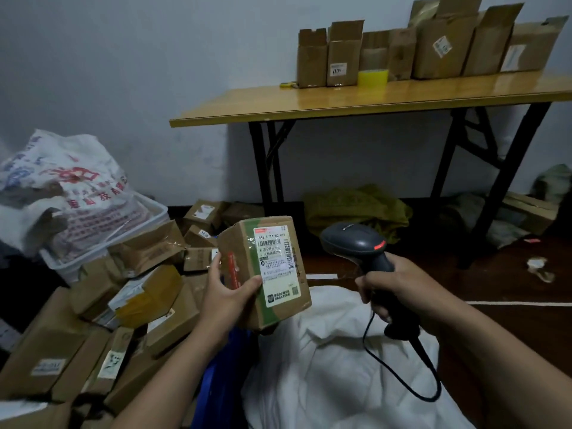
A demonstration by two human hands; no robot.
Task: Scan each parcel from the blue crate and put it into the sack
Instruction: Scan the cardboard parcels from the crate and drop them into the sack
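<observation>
My left hand [227, 294] grips a small brown cardboard parcel [288, 308] by its left side, with the white shipping label facing up toward me. To its right, my right hand [399, 284] holds the handle of a dark grey barcode scanner [353, 243], whose head points left at the parcel. A black cable hangs from the scanner. The white sack [337, 366] lies below both hands. A strip of the blue crate [223, 376] shows at the bottom, beside a heap of brown parcels [123, 311] on the left.
A wooden folding table [371, 100] with black legs stands ahead, bearing open cardboard boxes [433, 48] and a yellow tape roll [373, 77]. A white basket [102, 243] with printed plastic bags sits at the left. Crumpled green cloth [356, 209] lies under the table.
</observation>
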